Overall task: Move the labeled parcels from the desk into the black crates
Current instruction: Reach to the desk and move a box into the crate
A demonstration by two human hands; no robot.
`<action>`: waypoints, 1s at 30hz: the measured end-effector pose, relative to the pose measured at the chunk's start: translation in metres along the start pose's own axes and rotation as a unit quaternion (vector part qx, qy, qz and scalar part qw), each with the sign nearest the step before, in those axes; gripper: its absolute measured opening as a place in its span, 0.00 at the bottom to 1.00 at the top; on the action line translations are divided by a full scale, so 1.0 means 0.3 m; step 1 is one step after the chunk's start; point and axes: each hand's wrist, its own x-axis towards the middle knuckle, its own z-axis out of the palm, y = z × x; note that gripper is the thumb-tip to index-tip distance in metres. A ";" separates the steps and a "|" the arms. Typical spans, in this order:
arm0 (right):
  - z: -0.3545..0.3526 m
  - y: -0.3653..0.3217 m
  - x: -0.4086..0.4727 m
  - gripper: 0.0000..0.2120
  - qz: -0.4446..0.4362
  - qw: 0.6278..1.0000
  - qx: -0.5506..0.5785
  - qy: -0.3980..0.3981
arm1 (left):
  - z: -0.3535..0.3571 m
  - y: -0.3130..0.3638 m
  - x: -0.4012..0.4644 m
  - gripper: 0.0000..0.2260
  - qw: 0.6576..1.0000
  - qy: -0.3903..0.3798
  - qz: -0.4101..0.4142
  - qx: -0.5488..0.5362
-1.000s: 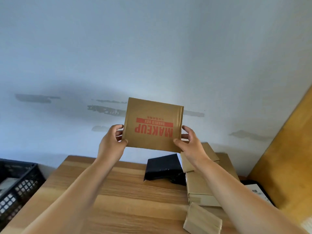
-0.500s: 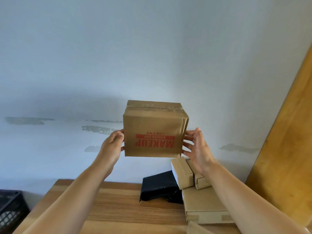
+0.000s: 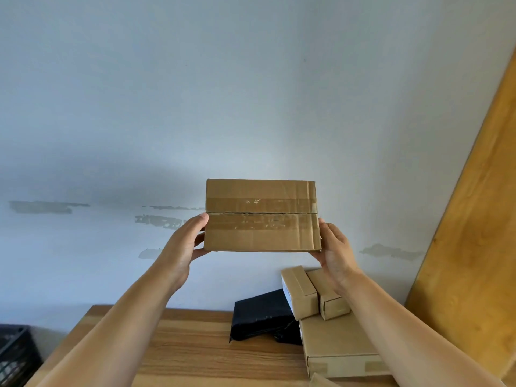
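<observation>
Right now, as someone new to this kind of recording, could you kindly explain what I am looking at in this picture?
There is no machine: a camera worn on a person's head looks forward at their two bare hands. The left hand and right hand hold a taped cardboard box up before a pale wall. Below, on the wooden desk, lie a black parcel and a flat carton with two small boxes resting on it. A black crate sits at the lower left.

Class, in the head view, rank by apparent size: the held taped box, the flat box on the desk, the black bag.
1. Held taped box, though it is nearer the camera.
2. Flat box, partly covered and cut off.
3. Black bag, partly hidden.
</observation>
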 end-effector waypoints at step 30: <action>-0.035 -0.005 0.013 0.13 0.038 0.995 -0.069 -0.059 | 0.010 -0.041 0.046 0.19 1.000 0.000 0.007 0.022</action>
